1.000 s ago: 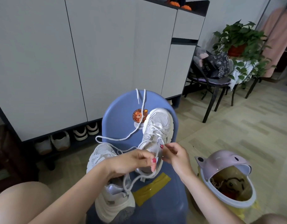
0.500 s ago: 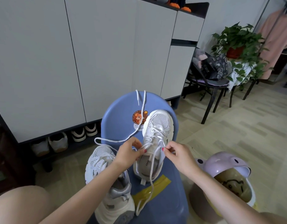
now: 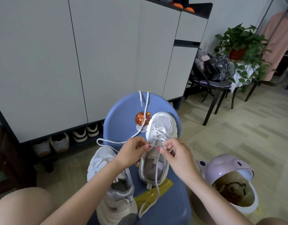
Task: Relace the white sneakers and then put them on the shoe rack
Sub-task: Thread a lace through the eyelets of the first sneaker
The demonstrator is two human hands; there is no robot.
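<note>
"CECE" printed on the insole of the right-hand sneaker; squirrel sticker wording on the chair illegible.

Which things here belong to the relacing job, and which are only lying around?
Belong to the job:
- right sneaker, on the blue chair
- its white lace, pinched by left hand and right hand
- left sneaker
- shoe rack under the cabinet

Lying about:
- pink bin
- yellow tape
- potted plant
- black chair
</note>
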